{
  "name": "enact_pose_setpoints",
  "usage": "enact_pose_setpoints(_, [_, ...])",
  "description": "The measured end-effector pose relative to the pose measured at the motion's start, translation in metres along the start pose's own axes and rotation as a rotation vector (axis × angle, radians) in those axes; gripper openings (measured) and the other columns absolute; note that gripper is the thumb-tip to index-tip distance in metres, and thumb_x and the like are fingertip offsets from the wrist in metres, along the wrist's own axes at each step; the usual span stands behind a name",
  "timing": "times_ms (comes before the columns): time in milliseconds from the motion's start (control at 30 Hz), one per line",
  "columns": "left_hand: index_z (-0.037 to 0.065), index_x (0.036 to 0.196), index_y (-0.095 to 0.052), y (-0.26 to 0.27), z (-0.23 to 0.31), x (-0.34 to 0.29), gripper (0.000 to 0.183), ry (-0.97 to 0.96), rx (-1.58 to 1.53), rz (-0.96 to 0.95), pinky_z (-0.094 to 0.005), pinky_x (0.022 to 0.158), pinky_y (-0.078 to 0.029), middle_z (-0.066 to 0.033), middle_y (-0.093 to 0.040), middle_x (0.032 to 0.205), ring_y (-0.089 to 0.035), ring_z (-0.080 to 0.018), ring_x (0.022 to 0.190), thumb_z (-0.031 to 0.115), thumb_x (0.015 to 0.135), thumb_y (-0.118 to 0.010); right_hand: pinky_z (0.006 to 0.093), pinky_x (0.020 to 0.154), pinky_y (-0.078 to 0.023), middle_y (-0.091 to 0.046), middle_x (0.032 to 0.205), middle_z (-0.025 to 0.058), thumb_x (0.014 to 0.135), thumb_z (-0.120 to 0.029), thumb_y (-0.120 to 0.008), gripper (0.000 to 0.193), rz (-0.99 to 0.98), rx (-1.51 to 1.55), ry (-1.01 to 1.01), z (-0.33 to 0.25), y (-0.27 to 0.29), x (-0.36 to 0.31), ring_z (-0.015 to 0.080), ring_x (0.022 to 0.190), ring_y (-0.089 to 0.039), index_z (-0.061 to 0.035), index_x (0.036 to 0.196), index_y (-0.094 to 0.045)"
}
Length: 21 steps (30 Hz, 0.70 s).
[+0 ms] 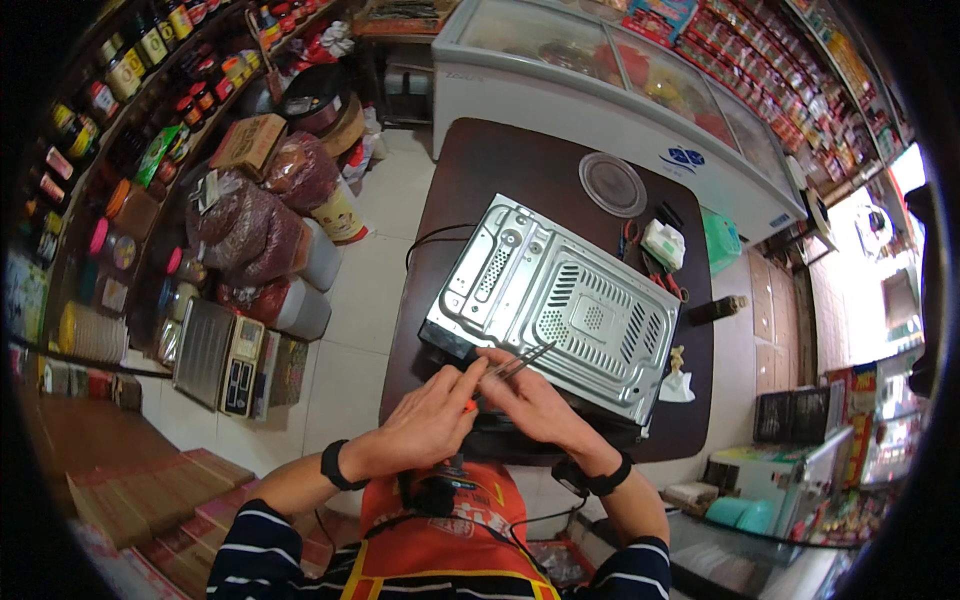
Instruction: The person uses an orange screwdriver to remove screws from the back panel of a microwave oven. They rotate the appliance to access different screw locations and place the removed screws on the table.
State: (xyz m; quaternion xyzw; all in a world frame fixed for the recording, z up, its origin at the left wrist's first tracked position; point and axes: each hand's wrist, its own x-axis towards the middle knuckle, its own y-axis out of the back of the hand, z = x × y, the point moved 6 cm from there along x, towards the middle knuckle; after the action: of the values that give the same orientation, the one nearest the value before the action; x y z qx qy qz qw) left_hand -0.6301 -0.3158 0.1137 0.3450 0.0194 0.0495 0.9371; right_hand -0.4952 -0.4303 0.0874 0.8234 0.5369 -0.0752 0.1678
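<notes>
My left hand and my right hand come together over the near edge of a silver metal appliance, which looks like a microwave oven with its slotted panel facing up. Between them is a slim dark two-pronged tool, its tips pointing away to the right over the panel; a bit of orange shows under the left fingers. Both hands are closed about the tool. The right fingers are partly smeared and hidden, so the tool's exact kind is unclear. The appliance rests on a dark brown table, and a black cord runs off its left side.
Beyond the appliance lie a round glass plate, a tissue pack and red-handled tools. A dark bottle and crumpled tissue are at the right. A chest freezer borders the far side; a scale stands left.
</notes>
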Motion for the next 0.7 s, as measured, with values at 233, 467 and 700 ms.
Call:
enact_pose_setpoints(233, [0.005, 0.165, -0.047, -0.005, 0.017, 0.015, 0.061, 0.016, -0.106, 0.125, -0.0493, 0.082, -0.057, -0.0227, -0.06, 0.108, -0.067, -0.0439, 0.098, 0.018, 0.109, -0.066, 0.0323, 0.091, -0.055, -0.073, 0.096, 0.0078, 0.125, -0.043, -0.036, 0.059, -0.117, 0.235, -0.01, -0.005, 0.047, -0.016, 0.015, 0.094, -0.068, 0.0032, 0.152, -0.059])
enact_pose_setpoints(467, [0.01, 0.142, -0.072, 0.048, -0.043, -0.016, 0.037, 0.089, 0.153, 0.336, -0.0492, 0.076, -0.058, -0.0174, -0.069, 0.096, -0.07, -0.0411, 0.085, 0.014, 0.106, -0.068, 0.0233, 0.054, -0.037, -0.051, 0.077, -0.0025, 0.124, -0.044, -0.037, 0.054, 0.053, 0.204, 0.013, -0.036, 0.119, -0.028, 0.0068, 0.058, -0.044, -0.0013, 0.144, -0.062])
enact_pose_setpoints(700, [0.015, 0.14, -0.074, 0.07, -0.065, -0.007, 0.037, 0.112, 0.248, 0.162, -0.0494, 0.071, -0.057, -0.0149, -0.069, 0.096, -0.07, -0.0395, 0.081, 0.012, 0.103, -0.07, 0.0239, 0.055, -0.035, -0.054, 0.078, -0.003, 0.124, -0.038, -0.042, 0.047, 0.188, -0.026, -0.028, -0.022, 0.136, -0.027, 0.0046, 0.06, -0.044, -0.0001, 0.14, -0.065])
